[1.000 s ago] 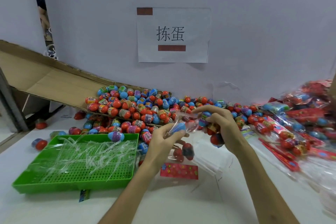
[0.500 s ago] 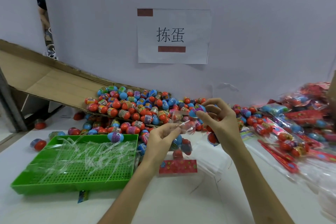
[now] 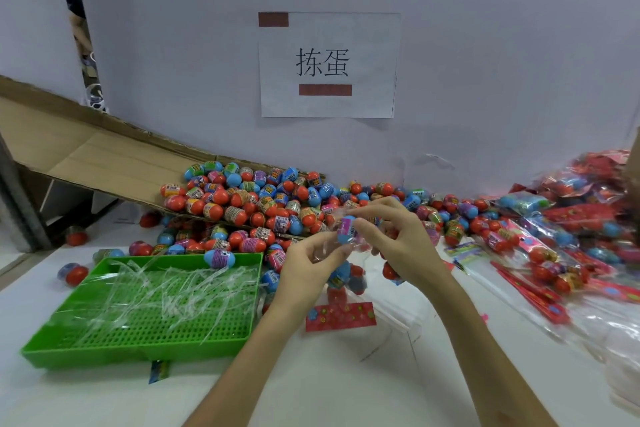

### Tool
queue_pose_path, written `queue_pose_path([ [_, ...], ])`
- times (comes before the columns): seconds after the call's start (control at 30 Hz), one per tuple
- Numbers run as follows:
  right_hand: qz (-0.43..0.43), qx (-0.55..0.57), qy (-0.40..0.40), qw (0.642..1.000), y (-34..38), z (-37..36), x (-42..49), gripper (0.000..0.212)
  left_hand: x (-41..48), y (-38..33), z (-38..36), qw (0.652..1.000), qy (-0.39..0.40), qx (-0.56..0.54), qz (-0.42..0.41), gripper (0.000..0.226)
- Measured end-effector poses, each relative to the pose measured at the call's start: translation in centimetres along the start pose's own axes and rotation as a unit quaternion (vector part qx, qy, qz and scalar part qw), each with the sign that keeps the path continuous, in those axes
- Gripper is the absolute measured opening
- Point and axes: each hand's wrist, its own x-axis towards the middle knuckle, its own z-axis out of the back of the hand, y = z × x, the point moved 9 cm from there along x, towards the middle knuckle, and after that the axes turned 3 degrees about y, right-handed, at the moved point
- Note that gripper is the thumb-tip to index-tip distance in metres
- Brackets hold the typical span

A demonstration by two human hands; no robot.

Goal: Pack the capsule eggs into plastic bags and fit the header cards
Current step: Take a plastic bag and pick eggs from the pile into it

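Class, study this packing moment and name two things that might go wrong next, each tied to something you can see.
1. The right hand only pinches the blue-and-purple egg at the mouth of the plastic bag; it may slip and fall among the loose eggs.
2. The left hand grips the bag by its thin top edge while the eggs inside weigh it down; it might pull free.

Bare forearms; left hand, right hand
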Motion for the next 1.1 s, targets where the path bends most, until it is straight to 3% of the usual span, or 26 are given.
queue_pose_path([
  [0.17, -0.001, -0.04, 0.022, 0.999, 0.0, -0.4, 0.0, 0.021, -0.1, 0.1, -0.2, 1.0, -0.001, -0.026, 0.014, 0.028],
  [0.27, -0.001, -0.024, 0.052, 0.998, -0.1, -0.8, -0.2, 0.015, 0.0, 0.3, -0.1, 0.999, -0.001, -0.03, 0.015, 0.014],
  [0.43, -0.025, 0.102, -0.07, 0.992, -0.3, 2.4, -0.2, 0.024, 0.1, 0.9, 0.8, 0.999, -0.026, -0.017, 0.033, 0.011],
  [0.67, 0.011, 0.177, -0.24, 0.954, 0.5, 4.6, -1.5, 0.026, -0.1, 1.4, -0.7, 0.997, 0.041, 0.009, 0.06, 0.011],
  [0.97, 0.038, 0.079, -0.271, 0.959, 2.7, 4.3, -2.1, 0.023, -1.1, 0.8, -3.5, 0.981, 0.172, 0.07, 0.048, 0.013],
  [1.1, 0.054, 0.048, -0.28, 0.957, 3.1, 3.7, -2.3, 0.017, -1.5, 1.0, -4.3, 0.971, 0.216, 0.073, 0.069, 0.024],
])
